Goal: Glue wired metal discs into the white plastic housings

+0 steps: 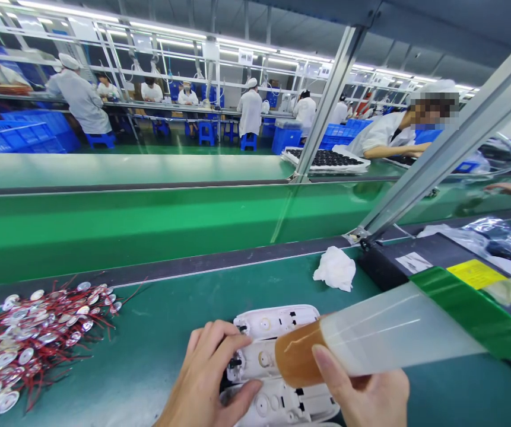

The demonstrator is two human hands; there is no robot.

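Left hand (208, 379) grip pinching white plastic shells (273, 356) on green surface (157, 332); right hand (366, 394) grip w/ bottle (371, 341) tilted over them; wired discs (32, 338) left.

head cam | looks forward-down | close over green bench (157, 332) | conveyor (148, 225) beyond

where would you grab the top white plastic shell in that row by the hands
Pinch the top white shell across its long edges near the right end, coming from above. It lies flat, the left hand covers the row's left end, and the right hand's bottle hangs over the shell below.
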